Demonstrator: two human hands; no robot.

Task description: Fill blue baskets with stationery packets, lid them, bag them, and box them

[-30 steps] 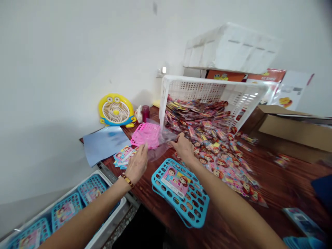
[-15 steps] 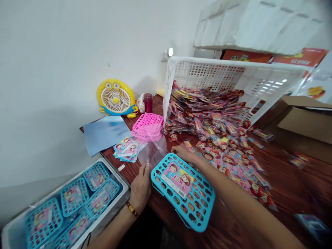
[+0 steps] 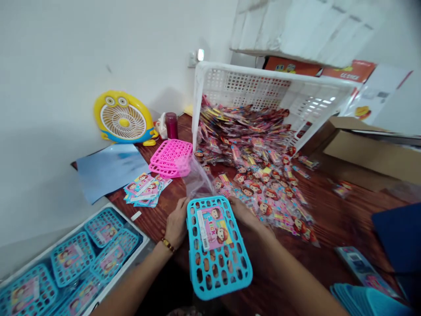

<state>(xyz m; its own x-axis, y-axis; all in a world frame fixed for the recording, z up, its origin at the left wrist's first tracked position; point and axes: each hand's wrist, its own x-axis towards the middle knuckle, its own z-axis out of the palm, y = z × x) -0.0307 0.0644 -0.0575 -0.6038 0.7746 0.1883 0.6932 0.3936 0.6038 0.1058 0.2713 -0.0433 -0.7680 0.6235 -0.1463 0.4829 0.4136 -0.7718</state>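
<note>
A blue plastic basket (image 3: 219, 263) with a lattice lid and a "Stick" picture card is in front of me at the table's near edge. Small packets show through its holes. From its far end a clear plastic bag (image 3: 197, 177) stretches out over the table. My left hand (image 3: 177, 221) is closed on the bag at the basket's far left corner. At the far right corner my right hand (image 3: 245, 214) is closed on the bag too, its fingertips partly hidden by the basket. How much of the basket lies inside the bag I cannot tell.
A white crate (image 3: 276, 77) spills small packets (image 3: 263, 188) across the table. Pink lattice lids (image 3: 171, 156), picture cards (image 3: 146, 191) and a yellow fan (image 3: 124, 118) lie left. A white box (image 3: 113, 206) holds bagged blue baskets. Cardboard box (image 3: 368, 153) and blue lids (image 3: 365, 300) are right.
The basket has turned from slanting to nearly straight in front of me. My right hand has drawn back to its far right corner. The view has shifted right.
</note>
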